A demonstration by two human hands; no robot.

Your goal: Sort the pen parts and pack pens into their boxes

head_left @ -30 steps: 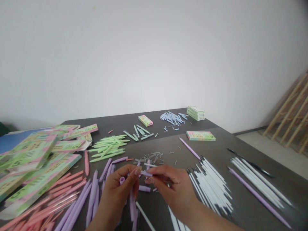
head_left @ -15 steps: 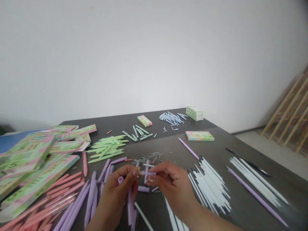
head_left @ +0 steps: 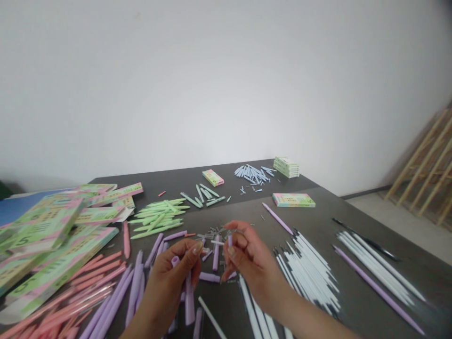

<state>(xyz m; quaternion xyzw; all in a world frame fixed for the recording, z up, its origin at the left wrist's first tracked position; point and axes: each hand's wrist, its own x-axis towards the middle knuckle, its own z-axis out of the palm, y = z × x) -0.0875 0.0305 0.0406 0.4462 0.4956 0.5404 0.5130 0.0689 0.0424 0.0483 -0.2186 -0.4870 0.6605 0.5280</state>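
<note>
My left hand [head_left: 174, 270] is closed around a purple pen barrel [head_left: 189, 303], which points down below the fingers. Between its thumb and forefinger sits a small clear piece [head_left: 205, 250], too small to make out fully. My right hand [head_left: 256, 263] is curled a little to the right, thumb and forefinger pinching a short purple pen part [head_left: 230, 241] held upright. Between the hands, loose purple pen parts [head_left: 216, 256] lie on the dark table, with small metal-looking pieces [head_left: 212, 234] scattered just beyond.
Pink barrels [head_left: 52, 310] and purple barrels [head_left: 109, 301] lie at left, below printed cartons [head_left: 52, 226]. Green pen parts [head_left: 158, 216] and blue parts [head_left: 252, 174] lie farther back. White refills [head_left: 309, 268] spread at right, near a finished-looking purple pen [head_left: 377, 287].
My right hand has drawn away to the right from my left fingertips, and the purple part in it has turned from level to upright. My left hand has barely moved.
</note>
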